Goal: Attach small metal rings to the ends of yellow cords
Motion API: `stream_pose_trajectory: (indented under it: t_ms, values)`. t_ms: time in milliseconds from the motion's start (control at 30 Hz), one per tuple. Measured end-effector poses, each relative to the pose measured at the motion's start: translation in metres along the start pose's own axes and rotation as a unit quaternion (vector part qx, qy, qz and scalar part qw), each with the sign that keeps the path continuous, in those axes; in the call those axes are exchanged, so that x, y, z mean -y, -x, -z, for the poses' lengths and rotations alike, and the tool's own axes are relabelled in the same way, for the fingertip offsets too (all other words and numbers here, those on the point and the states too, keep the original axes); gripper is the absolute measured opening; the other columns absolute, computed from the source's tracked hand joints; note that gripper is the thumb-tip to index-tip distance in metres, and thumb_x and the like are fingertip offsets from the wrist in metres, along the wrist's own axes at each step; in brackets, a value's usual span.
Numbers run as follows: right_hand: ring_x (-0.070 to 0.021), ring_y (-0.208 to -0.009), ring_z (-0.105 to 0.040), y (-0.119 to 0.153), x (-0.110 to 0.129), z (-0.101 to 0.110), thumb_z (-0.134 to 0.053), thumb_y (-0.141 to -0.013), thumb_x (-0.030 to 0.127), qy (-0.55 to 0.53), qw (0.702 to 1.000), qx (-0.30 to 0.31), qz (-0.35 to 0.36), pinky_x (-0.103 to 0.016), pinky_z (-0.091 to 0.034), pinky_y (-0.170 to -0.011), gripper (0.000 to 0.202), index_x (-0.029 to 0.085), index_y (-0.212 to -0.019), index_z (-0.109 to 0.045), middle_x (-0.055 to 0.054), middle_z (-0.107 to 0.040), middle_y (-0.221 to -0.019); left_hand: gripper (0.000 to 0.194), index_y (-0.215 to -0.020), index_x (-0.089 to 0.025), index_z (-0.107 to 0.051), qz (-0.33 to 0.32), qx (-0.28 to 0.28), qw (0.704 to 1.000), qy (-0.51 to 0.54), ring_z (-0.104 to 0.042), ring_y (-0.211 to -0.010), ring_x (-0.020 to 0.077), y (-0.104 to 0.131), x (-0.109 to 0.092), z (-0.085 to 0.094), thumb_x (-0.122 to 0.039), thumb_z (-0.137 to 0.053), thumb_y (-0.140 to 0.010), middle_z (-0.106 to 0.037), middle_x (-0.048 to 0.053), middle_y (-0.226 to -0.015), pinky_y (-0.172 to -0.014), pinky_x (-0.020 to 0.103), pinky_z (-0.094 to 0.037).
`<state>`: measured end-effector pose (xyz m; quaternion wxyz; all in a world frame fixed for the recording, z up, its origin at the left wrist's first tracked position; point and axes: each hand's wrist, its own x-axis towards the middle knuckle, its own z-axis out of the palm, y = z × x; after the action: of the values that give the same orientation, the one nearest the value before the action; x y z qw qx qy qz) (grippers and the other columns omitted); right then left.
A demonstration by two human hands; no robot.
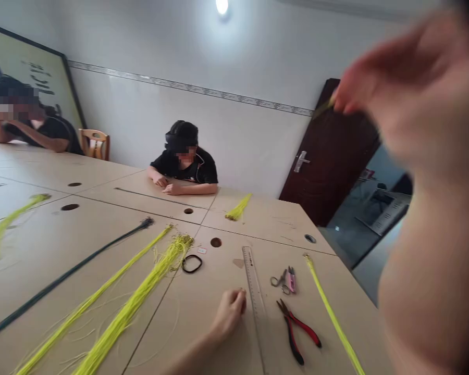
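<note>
Low over the table, my left hand (pixel 230 311) is closed, its fingertips pressed together beside the left edge of a clear ruler (pixel 254 294); what they hold is too small to make out. My right hand (pixel 398 78) is raised high at the right, close to the camera and blurred. Its fingertips pinch a thin yellowish cord (pixel 323 108). Right of the ruler lie small scissors (pixel 280 281), a pink snipper (pixel 292 280) and red-black pliers (pixel 297 330). Bundles of yellow cords (pixel 136 307) stretch across the table left of my left hand.
A dark cord bundle (pixel 74 276), a black ring (pixel 192 264) and another yellow bundle (pixel 332 312) lie on the table (pixel 203 333). Across it sits a person (pixel 187 166); another person (pixel 42 125) is at far left. A brown door (pixel 316 156) stands behind.
</note>
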<state>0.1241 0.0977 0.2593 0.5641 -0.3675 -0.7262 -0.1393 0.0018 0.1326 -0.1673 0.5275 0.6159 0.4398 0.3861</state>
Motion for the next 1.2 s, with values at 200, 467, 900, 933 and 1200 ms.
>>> stream_pose_trajectory:
  t_ms: [200, 467, 900, 933, 1200]
  values:
    - [-0.0133, -0.07, -0.066, 0.174, -0.014, 0.015, -0.07, -0.074, 0.031, -0.071, 0.963, 0.071, -0.25, -0.025, -0.054, -0.065, 0.012, 0.022, -0.079, -0.066, 0.0, -0.069, -0.073, 0.051, -0.059, -0.014, -0.046, -0.074, -0.033, 0.995, 0.059, -0.042, -0.047, 0.0095, 0.014, -0.065, 0.01, -0.052, -0.036, -0.092, -0.041, -0.005, -0.051, -0.054, 0.025, -0.039]
    - [-0.0145, -0.073, -0.062, 0.232, -0.024, 0.008, -0.068, -0.076, 0.034, -0.155, 0.945, 0.076, -0.279, -0.025, -0.049, -0.063, 0.011, 0.024, -0.079, -0.067, 0.0, -0.067, -0.076, 0.028, -0.08, -0.015, -0.058, -0.186, 0.036, 0.978, 0.086, -0.051, -0.075, 0.013, 0.071, -0.188, -0.007, -0.034, -0.042, -0.092, -0.058, 0.001, -0.078, -0.071, 0.026, -0.038]
    - [-0.012, -0.076, -0.062, 0.245, -0.027, 0.029, -0.063, -0.081, 0.029, -0.194, 0.949, 0.071, -0.237, -0.023, -0.049, -0.068, 0.003, 0.027, -0.083, -0.065, 0.004, -0.067, -0.08, 0.021, -0.075, -0.014, -0.055, -0.195, 0.049, 0.977, 0.074, -0.054, -0.066, 0.0107, 0.092, -0.198, -0.034, -0.027, -0.048, -0.089, -0.058, 0.002, -0.073, -0.062, 0.024, -0.045]
    - [-0.0118, -0.079, -0.062, 0.245, -0.026, 0.031, -0.062, -0.082, 0.029, -0.192, 0.95, 0.074, -0.233, -0.023, -0.049, -0.07, 0.004, 0.027, -0.084, -0.065, 0.004, -0.068, -0.083, 0.02, -0.075, -0.014, -0.055, -0.199, 0.041, 0.977, 0.066, -0.054, -0.064, 0.0104, 0.093, -0.199, -0.035, -0.026, -0.049, -0.089, -0.058, 0.002, -0.073, -0.059, 0.023, -0.045]
    - [-0.0081, -0.072, -0.059, 0.242, -0.016, 0.042, -0.058, -0.085, 0.021, -0.167, 0.965, 0.102, -0.171, -0.018, -0.045, -0.065, 0.007, 0.026, -0.085, -0.063, 0.006, -0.065, -0.078, 0.016, -0.065, -0.015, -0.05, -0.29, -0.031, 0.956, -0.022, -0.041, -0.058, 0.0089, 0.088, -0.203, -0.039, -0.011, -0.051, -0.081, -0.049, -0.001, -0.064, -0.051, 0.022, -0.032]
